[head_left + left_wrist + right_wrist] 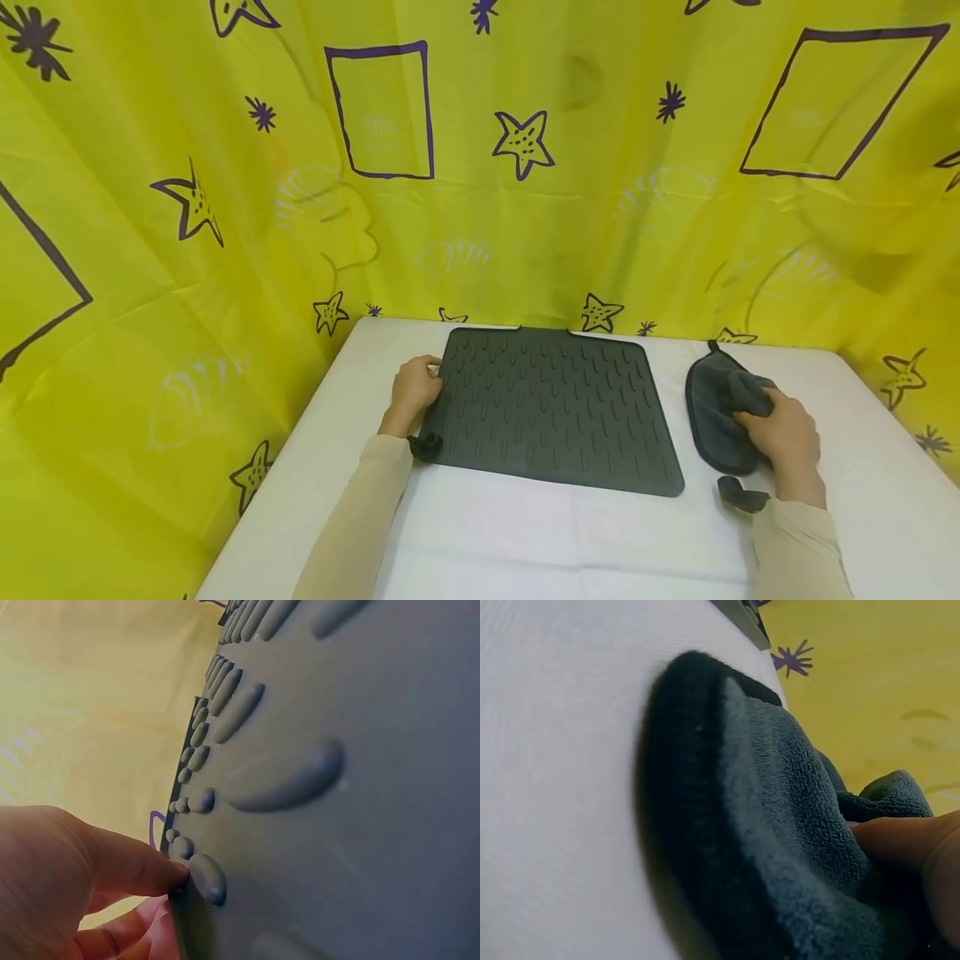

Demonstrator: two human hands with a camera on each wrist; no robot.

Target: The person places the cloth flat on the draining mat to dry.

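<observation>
A dark grey ridged drying mat lies on the white table. At its left edge, my left hand pinches the rim. In the left wrist view the thumb presses on the ridged face while the other fingers are partly hidden behind the edge. To the right of the mat is a dark grey fleecy cloth with a black border and a small loop at its top. My right hand grips a bunched fold of this cloth, and its thumb shows against the pile in the right wrist view.
The white-covered table extends in front of the mat and around the cloth. Behind it and along the sides hangs a yellow curtain with purple stars and frames. Black straps stick out at both wrists.
</observation>
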